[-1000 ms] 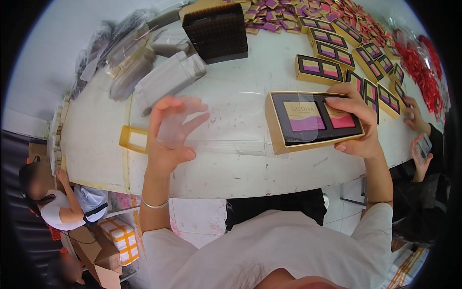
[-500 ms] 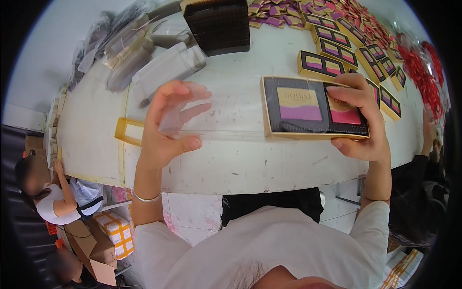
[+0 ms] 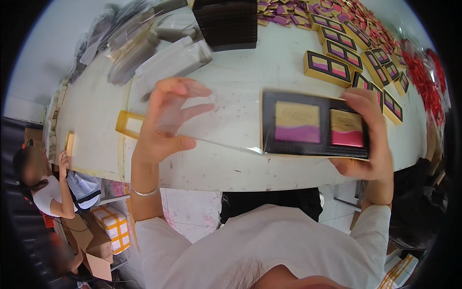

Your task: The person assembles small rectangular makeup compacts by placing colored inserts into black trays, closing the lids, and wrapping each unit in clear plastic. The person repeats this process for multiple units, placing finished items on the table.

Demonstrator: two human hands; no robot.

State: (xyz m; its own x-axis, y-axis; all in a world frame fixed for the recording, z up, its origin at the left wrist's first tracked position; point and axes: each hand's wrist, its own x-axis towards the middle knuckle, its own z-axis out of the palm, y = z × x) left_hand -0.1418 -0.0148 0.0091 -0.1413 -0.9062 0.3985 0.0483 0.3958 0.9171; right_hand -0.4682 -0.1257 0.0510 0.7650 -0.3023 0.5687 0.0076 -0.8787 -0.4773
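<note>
My left hand (image 3: 166,127) is curled round one end of a clear plastic sleeve (image 3: 226,118), thumb below and fingers above. In my right hand (image 3: 368,130) is a gold box (image 3: 315,155), gripped at its right end. Its black tray holds two wrapped pieces, a gold-and-purple one (image 3: 297,123) and a gold-and-pink one (image 3: 346,127). The sleeve's right end meets the box's left end; how far it overlaps I cannot tell. Both are held above the white table (image 3: 231,168).
Several filled boxes (image 3: 327,67) stand at the back right, before a heap of wrapped pieces (image 3: 284,12). Black trays (image 3: 225,24) are stacked at the back. Clear sleeves (image 3: 173,62) lie back left, near an empty gold frame (image 3: 127,124). A person (image 3: 48,188) sits at far left.
The box has come slightly nearer me and tilted, with my right hand. My left hand has barely moved. The person at far left has raised a gold piece.
</note>
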